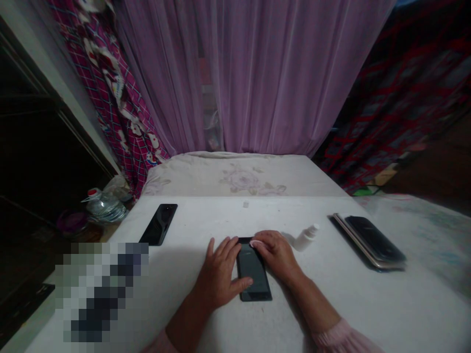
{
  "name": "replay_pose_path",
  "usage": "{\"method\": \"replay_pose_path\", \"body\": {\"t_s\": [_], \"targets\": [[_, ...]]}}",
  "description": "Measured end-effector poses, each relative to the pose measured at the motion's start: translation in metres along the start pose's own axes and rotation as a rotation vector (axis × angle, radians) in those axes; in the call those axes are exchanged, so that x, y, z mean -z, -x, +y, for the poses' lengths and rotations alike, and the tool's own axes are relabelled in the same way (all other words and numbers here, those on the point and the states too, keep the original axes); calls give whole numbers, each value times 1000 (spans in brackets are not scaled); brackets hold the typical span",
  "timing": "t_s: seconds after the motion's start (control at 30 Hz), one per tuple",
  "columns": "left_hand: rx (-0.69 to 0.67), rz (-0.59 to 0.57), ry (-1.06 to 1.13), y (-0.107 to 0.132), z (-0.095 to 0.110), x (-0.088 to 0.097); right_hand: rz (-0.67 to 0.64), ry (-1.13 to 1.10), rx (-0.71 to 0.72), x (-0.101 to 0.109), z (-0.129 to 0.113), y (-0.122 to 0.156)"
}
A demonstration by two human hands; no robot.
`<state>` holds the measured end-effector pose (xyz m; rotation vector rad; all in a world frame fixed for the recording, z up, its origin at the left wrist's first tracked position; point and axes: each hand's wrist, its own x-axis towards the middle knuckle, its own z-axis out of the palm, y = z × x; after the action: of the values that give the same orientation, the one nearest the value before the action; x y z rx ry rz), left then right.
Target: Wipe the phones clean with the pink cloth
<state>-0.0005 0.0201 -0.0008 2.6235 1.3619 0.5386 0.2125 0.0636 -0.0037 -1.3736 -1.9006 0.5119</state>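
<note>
**Black smartphone (253, 274) held flat at lower centre**

It lies slightly angled on a white worktop (206, 215), between both hands. The left grip (217, 274) is wide, its fingers spread beside the long edge and its thumb (249, 281) resting on the phone. The right grip (275, 255) is narrow, with its fingertips on a pale cloth pad (256, 243) at the top end. The phone looks light, stiff and fragile, with a slippery glossy face, so its long edges seem the safest hold. A white spray bottle (305, 239) lies just beside the right hand, with stacked phones (370, 240) at right.
</note>
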Motion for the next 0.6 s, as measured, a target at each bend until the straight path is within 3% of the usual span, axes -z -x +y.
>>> {"method": "replay_pose_path", "body": {"t_s": [0.33,0.43,0.6], "targets": [[7,44,-1,-1,2,0,-319,-177,93,29,9,2],[16,60,1,-2,4,0,-297,-153,95,27,9,2],[39,62,29,-3,5,2,-137,-88,63,10,6,0]]}}
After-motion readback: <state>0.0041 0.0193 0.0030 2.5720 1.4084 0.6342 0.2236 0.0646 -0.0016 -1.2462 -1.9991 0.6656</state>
